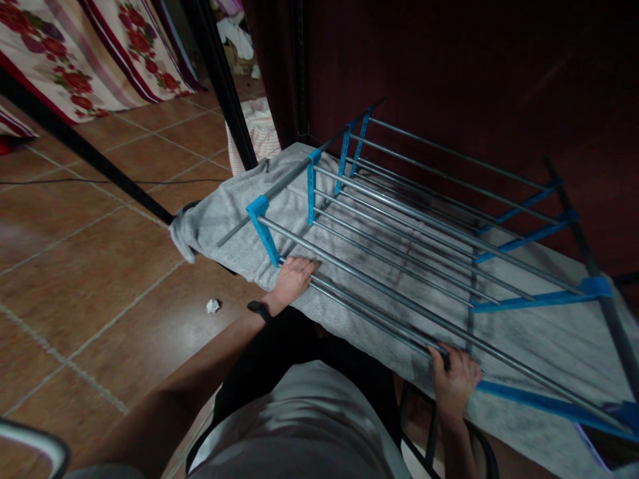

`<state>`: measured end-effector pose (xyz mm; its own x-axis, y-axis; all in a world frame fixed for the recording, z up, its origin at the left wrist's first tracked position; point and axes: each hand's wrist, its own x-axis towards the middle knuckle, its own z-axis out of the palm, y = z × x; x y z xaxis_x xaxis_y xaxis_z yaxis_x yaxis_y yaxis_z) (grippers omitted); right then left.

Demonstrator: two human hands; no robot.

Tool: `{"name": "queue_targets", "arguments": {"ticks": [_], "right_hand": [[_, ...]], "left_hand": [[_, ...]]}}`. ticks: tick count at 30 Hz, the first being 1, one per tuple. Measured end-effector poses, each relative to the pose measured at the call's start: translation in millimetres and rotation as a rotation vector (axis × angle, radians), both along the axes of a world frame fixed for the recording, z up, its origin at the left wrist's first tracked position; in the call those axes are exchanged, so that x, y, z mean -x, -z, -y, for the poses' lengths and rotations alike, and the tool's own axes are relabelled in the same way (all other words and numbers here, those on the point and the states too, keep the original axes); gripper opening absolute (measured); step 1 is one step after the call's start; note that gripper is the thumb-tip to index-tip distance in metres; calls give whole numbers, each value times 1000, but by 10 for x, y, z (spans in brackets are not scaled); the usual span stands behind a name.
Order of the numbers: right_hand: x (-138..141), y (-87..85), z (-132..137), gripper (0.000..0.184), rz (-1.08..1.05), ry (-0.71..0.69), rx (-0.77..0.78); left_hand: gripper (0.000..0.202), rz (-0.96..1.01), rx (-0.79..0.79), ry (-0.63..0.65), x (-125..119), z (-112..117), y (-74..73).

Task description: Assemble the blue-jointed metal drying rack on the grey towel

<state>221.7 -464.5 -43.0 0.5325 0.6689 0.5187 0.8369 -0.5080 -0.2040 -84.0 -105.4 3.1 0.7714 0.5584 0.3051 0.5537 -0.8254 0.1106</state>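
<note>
A metal rack with blue plastic brackets [312,186] and thin silver tubes lies across a grey cloth [234,206]. At its near left corner, my left hand [294,279] is closed over the lower front tubes, close to a blue bracket. Farther right, my right hand [456,379] is closed around the other end of a front tube [369,311], with a dark tube end beside the thumb. The fingertips of both hands are partly hidden. A long upper tube [399,296] runs above the hands to the right-hand bracket [624,419].
Black frame poles [219,80] stand at the left, and a dark red curtain [449,66] hangs behind the rack. Crumpled white paper [213,306] lies on the tiled floor [124,286]. A dark flat object [612,452] sits at the lower right.
</note>
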Motion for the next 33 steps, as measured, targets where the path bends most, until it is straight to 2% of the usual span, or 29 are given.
{"name": "queue_targets", "arguments": {"ticks": [8, 21, 33], "right_hand": [[0, 1, -1, 59, -35, 5, -4], [26, -38, -20, 58, -13, 6, 6], [11, -13, -9, 57, 12, 5, 5]], "left_hand": [[28, -13, -1, -2, -4, 10, -15], [29, 5, -12, 3, 1, -12, 45], [29, 14, -9, 16, 2, 1, 8]]}}
